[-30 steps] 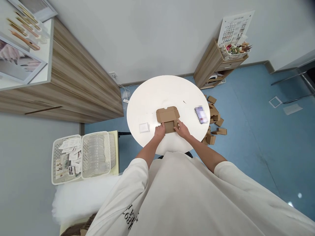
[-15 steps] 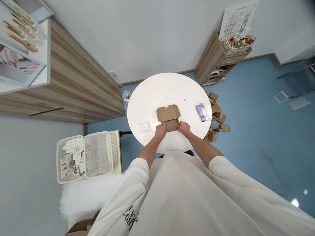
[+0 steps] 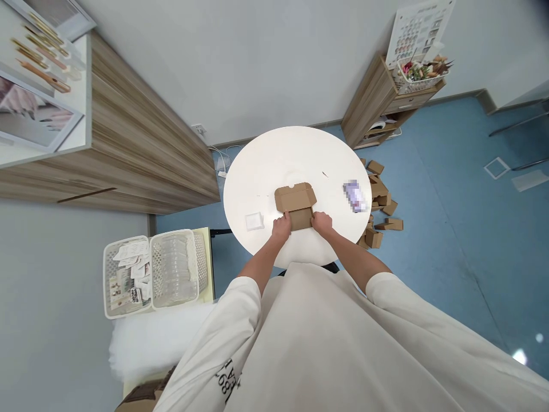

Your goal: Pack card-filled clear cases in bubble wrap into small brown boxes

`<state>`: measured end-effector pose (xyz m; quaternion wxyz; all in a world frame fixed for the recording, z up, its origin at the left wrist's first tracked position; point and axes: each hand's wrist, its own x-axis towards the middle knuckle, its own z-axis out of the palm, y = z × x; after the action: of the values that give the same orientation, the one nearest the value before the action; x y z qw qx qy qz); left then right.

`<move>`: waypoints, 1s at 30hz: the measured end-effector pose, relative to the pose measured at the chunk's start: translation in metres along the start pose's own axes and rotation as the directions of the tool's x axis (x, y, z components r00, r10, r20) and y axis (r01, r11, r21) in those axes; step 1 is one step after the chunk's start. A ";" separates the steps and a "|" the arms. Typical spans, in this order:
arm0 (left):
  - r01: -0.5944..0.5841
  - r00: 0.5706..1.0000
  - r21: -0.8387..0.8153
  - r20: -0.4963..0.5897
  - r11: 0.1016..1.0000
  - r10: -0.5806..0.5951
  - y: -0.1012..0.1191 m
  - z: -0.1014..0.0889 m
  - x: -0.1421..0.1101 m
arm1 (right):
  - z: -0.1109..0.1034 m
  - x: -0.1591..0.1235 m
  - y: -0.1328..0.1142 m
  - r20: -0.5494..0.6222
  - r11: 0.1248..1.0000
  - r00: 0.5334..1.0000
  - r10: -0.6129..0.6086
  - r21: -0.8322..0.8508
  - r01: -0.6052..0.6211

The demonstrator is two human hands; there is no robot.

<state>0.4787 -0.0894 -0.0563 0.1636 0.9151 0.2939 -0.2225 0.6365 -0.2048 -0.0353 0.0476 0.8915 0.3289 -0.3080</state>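
Observation:
A small brown cardboard box (image 3: 295,199) lies on the round white table (image 3: 257,166), its flap lid raised on the far side. My left hand (image 3: 281,225) is closed on the box's left side wall, and my right hand (image 3: 321,222) grips the right side wall. The shallow inside of the box shows between them. To the left of my left hand sits a small white square packet or case (image 3: 254,221). A blurred-out purple object (image 3: 355,195) lies toward the table's right edge.
Several brown cardboard boxes (image 3: 374,239) lie piled on the blue floor right of the table. Two white plastic baskets (image 3: 174,269) with clear containers and packets stand at left, beside white wrapping material (image 3: 158,337). Wooden cabinets (image 3: 150,120) stand against the wall.
The view has shifted slightly, moving everything a little to the right. Both hands stay on the box's sides, and the box looks almost the same.

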 end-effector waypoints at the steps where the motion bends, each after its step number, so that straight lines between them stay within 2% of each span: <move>1: -0.003 1.000 -0.002 -0.002 1.000 0.003 0.000 0.000 0.000 | -0.001 -0.002 0.002 -0.008 1.000 1.000 -0.024 0.010 0.024; 5: -0.009 1.000 0.001 -0.011 1.000 0.009 -0.001 0.002 0.001 | -0.005 -0.014 0.009 -0.084 0.988 0.986 -0.144 0.041 0.148; 9: -0.014 1.000 0.005 -0.015 1.000 0.014 -0.002 0.001 0.000 | -0.007 -0.015 0.006 0.020 0.969 0.971 -0.240 -0.058 0.241; 13: -0.012 1.000 0.006 -0.018 1.000 0.012 -0.001 -0.001 -0.001 | -0.009 -0.005 -0.003 0.070 0.950 0.966 -0.249 -0.175 0.257; 18: -0.008 1.000 -0.057 -0.027 0.998 0.007 -0.002 -0.003 -0.006 | -0.011 0.000 -0.009 0.086 0.946 0.969 -0.232 -0.214 0.245; 21: -0.022 0.999 -0.158 -0.038 0.987 0.016 -0.013 -0.005 -0.016 | -0.012 -0.001 -0.011 0.094 0.943 0.971 -0.218 -0.236 0.235; 23: -0.033 0.995 -0.256 -0.098 0.966 0.008 -0.029 -0.005 -0.027 | -0.012 -0.002 -0.012 0.099 0.941 0.972 -0.214 -0.247 0.233; 26: 0.081 0.952 -0.378 -0.245 0.922 -0.184 -0.064 -0.006 -0.040 | -0.012 -0.001 -0.012 0.097 0.941 0.973 -0.209 -0.250 0.227; 28: 0.240 0.876 -0.450 -0.281 0.860 -0.391 -0.090 -0.006 -0.044 | -0.012 -0.001 -0.012 0.093 0.943 0.973 -0.209 -0.244 0.226; 30: 0.394 0.787 -0.510 -0.242 0.765 -0.567 -0.111 -0.005 -0.044 | -0.012 -0.002 -0.012 0.092 0.945 0.973 -0.211 -0.235 0.228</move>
<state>0.3806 -0.0222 -0.0481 0.2380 0.7711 0.5906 -0.0037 0.6343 -0.1931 -0.0235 0.1329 0.8261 0.4596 -0.2978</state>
